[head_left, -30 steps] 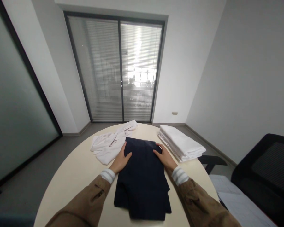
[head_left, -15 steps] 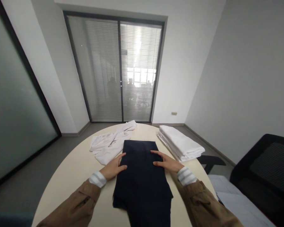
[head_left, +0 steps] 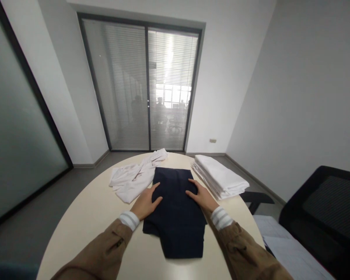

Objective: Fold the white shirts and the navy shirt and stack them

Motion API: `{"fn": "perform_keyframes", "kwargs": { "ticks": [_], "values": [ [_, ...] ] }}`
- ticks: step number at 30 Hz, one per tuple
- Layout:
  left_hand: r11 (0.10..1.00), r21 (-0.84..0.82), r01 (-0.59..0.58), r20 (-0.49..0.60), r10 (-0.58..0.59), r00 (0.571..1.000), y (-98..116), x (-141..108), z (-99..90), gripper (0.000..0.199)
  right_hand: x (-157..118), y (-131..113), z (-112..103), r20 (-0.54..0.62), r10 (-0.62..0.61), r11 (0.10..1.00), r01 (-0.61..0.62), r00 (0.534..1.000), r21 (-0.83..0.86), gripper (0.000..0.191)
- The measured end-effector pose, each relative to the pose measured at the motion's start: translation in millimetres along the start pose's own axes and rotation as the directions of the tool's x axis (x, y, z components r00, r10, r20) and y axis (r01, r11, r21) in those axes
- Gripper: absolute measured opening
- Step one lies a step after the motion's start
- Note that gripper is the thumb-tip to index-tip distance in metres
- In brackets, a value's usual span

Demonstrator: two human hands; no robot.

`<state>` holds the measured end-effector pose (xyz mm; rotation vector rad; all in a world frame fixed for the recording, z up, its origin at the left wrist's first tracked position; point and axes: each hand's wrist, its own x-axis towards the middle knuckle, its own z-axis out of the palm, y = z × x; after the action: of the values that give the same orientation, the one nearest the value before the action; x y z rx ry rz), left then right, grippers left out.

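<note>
A dark navy cloth, folded flat, lies on the round cream table in front of me. On its left edge rests my left hand, thumb and fingers apart. My right hand lies on the opposite edge, its fingers also spread. Neither hand is closed on the cloth. Just beyond my left hand is a crumpled white garment. A thick stack of folded white cloth sits past my right hand.
A black mesh chair stands at the right, its armrest close to the table edge. White sheets or cloth lie beside the table on that side. Behind the table is a glass partition with blinds.
The navy cloth has shifted away from me, and its lower end now shows fully on the table. Both hands have moved slightly forward and closer together.
</note>
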<state>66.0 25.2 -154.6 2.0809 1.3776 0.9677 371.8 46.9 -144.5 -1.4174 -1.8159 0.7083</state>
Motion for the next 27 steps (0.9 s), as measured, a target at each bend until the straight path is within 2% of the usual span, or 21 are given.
{"fn": "perform_keyframes", "kwargs": {
  "ticks": [2,6,8,12,15,18,21,23,27],
  "values": [
    [0.999,0.05,0.018,0.037,-0.02,0.999,5,-11,-7.7,0.068,-7,-3,-7,0.053,0.009,0.999,-0.006,0.999,-0.047,0.065],
    [0.997,0.055,-0.049,0.238,0.035,0.971,8,-30,-15.6,0.066,-14,-1,-9,0.24,-0.052,0.995,0.07,0.969,-0.068,0.044],
    [0.993,0.089,-0.073,0.272,0.046,0.961,8,-30,-11.7,0.064,-9,4,-3,0.252,-0.051,0.994,0.073,0.966,-0.078,0.038],
    [0.986,0.154,-0.071,0.188,0.041,0.981,11,-14,4.1,0.061,5,11,7,0.049,-0.026,0.992,0.032,0.998,-0.118,0.039],
    [0.976,0.207,-0.059,0.099,0.039,0.994,17,-8,10.7,0.054,7,8,3,-0.064,0.031,0.992,-0.039,0.997,-0.122,0.049],
    [0.963,0.258,-0.071,0.063,0.057,0.996,23,-13,8.9,0.056,-1,1,-10,0.001,0.085,0.99,-0.084,0.996,-0.115,0.054],
    [0.971,0.234,-0.037,0.059,0.024,0.998,25,-22,4.9,0.07,-11,-4,-21,0.15,0.034,0.998,-0.025,0.988,-0.062,0.058],
    [0.992,0.124,0.003,0.048,-0.009,0.999,25,-26,4.0,0.075,-16,-6,-24,0.199,-0.027,1.0,0.026,0.98,0.006,0.062],
    [0.986,-0.167,0.01,0.04,-0.004,0.999,22,-25,5.7,0.082,-18,-7,-24,0.209,-0.09,0.987,0.059,0.974,0.15,0.063]
  ]
}}
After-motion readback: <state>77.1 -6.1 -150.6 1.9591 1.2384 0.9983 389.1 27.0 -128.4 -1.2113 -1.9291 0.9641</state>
